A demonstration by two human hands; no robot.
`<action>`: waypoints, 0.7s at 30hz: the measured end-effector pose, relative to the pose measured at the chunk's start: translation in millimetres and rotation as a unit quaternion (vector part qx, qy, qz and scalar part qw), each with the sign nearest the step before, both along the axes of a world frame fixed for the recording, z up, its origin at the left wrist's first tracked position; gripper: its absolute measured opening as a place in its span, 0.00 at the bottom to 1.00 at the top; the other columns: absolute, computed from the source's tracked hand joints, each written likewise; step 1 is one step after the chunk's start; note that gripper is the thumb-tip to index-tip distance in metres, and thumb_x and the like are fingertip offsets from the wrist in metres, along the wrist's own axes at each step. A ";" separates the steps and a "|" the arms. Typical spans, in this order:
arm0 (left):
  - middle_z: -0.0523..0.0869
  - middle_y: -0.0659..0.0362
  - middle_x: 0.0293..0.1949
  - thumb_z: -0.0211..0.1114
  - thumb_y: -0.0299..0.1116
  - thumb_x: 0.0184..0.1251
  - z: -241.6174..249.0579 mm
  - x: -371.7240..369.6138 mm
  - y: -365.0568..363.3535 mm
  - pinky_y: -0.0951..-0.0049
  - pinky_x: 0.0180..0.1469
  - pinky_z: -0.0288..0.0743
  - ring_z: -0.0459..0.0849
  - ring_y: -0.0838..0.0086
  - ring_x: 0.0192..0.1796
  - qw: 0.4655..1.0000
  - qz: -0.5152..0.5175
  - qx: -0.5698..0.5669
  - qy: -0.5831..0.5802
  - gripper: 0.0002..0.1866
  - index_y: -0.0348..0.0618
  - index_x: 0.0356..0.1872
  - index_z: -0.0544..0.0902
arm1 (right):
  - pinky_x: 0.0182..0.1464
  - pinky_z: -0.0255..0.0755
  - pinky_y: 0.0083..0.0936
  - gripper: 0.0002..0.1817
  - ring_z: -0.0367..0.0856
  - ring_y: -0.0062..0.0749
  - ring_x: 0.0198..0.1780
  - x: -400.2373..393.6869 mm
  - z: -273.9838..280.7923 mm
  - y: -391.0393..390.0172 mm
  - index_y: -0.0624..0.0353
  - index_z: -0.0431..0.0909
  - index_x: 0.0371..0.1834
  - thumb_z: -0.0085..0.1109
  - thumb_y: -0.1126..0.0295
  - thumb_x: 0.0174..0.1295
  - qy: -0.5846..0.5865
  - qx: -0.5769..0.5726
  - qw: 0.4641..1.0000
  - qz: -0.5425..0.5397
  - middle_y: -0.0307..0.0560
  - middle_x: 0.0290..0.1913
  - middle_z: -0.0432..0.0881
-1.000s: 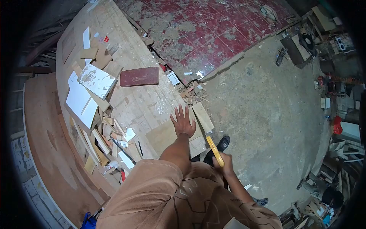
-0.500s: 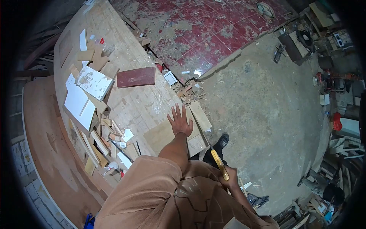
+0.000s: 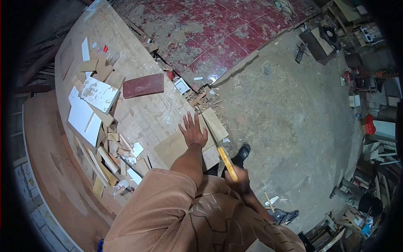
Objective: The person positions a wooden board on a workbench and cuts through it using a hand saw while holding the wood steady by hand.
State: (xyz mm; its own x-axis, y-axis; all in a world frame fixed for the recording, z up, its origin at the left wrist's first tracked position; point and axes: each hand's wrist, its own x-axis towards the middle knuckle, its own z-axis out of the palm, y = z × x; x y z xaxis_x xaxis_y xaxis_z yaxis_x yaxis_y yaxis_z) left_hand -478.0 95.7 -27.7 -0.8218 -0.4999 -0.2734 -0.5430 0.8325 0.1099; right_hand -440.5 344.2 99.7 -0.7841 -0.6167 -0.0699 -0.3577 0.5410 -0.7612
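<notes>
My left hand (image 3: 194,133) lies flat with fingers spread on a thin plywood board (image 3: 168,149) at the edge of the workbench. In my right hand (image 3: 239,179) is the yellow handle of a handsaw (image 3: 227,163). Its narrow blade runs forward along the board's right side, between my left hand and a pale wooden strip (image 3: 214,124). That strip overhangs the bench edge, above the floor. A dark red block (image 3: 143,85) rests on the bench ahead of my left hand.
Wood offcuts and white panels (image 3: 85,120) clutter the left of the workbench (image 3: 138,111). Scraps (image 3: 207,98) lie on the floor off the bench edge. My shoe (image 3: 244,151) stands on the concrete floor (image 3: 289,126). Tools and timber line the far right.
My right hand has pushed the saw forward and slightly left, bringing the yellow handle closer to the board. My left hand stays pressed on the board while the view shifts slightly.
</notes>
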 end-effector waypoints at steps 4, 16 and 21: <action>0.42 0.48 0.84 0.54 0.51 0.67 -2.7 1.3 0.1 0.32 0.79 0.29 0.37 0.49 0.85 1.000 0.003 0.004 0.016 0.44 0.50 0.83 0.51 | 0.24 0.66 0.27 0.09 0.72 0.19 0.22 23.1 36.7 32.7 0.60 0.78 0.27 0.66 0.70 0.62 -0.298 0.015 0.945 -0.136 0.43 0.20 0.75; 0.42 0.49 0.84 0.56 0.50 0.66 -3.0 1.2 0.2 0.33 0.79 0.29 0.38 0.49 0.85 0.999 0.004 0.002 0.035 0.45 0.52 0.83 0.51 | 0.30 0.73 0.42 0.11 0.81 0.61 0.28 -44.8 -19.6 -41.2 0.64 0.77 0.30 0.66 0.67 0.61 -0.236 -0.077 0.964 -0.094 0.63 0.25 0.79; 0.43 0.48 0.84 0.56 0.50 0.66 0.9 0.4 -0.9 0.33 0.79 0.29 0.38 0.49 0.85 1.000 0.010 0.021 0.007 0.45 0.51 0.83 0.51 | 0.27 0.71 0.35 0.11 0.80 0.36 0.23 13.5 -18.2 26.9 0.63 0.80 0.34 0.67 0.65 0.62 -0.192 -0.073 0.971 -0.122 0.55 0.23 0.80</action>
